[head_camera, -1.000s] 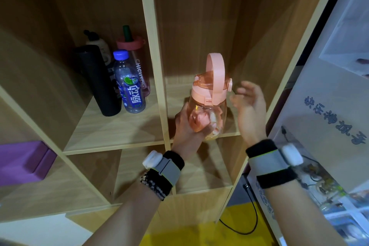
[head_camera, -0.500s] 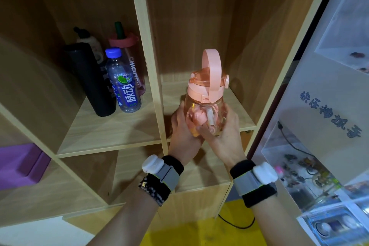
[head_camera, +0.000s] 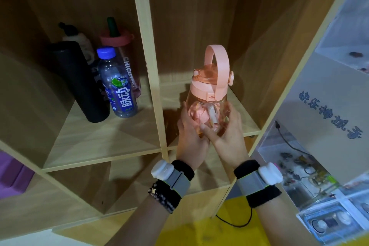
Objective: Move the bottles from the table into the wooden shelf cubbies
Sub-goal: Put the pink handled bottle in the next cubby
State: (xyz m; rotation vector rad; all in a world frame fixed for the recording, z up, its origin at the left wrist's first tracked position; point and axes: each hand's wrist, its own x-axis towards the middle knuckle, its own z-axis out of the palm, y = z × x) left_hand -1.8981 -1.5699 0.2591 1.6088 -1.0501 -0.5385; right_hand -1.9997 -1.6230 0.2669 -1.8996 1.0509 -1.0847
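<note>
- The pink bottle (head_camera: 209, 94) is standing upright at the front of the right-hand cubby of the wooden shelf (head_camera: 157, 78), its clear body cupped between two hands; whether its base is touching the board I cannot tell, since the hands are covering it.
- The left hand (head_camera: 190, 136) is wrapping around the bottle's left side, fingers curled against the clear wall.
- The right hand (head_camera: 227, 136) is closing on the right side, with the thumb lying across the front near the straw showing inside.
- The bottle's pink loop handle is standing straight up above the lid.
- Both wrists are wearing black bands with grey straps and white pods.
- In the cubby to the left, a black cylinder bottle (head_camera: 79, 82) is leaning beside a blue-capped drink bottle (head_camera: 119, 84), with a pink-lidded tumbler (head_camera: 124, 54) and a pale bottle (head_camera: 80, 41) sitting behind them.
- Further left, something purple (head_camera: 12, 173) is resting in a lower cubby.
- To the right, a clear case (head_camera: 311, 175) is showing small items inside.
</note>
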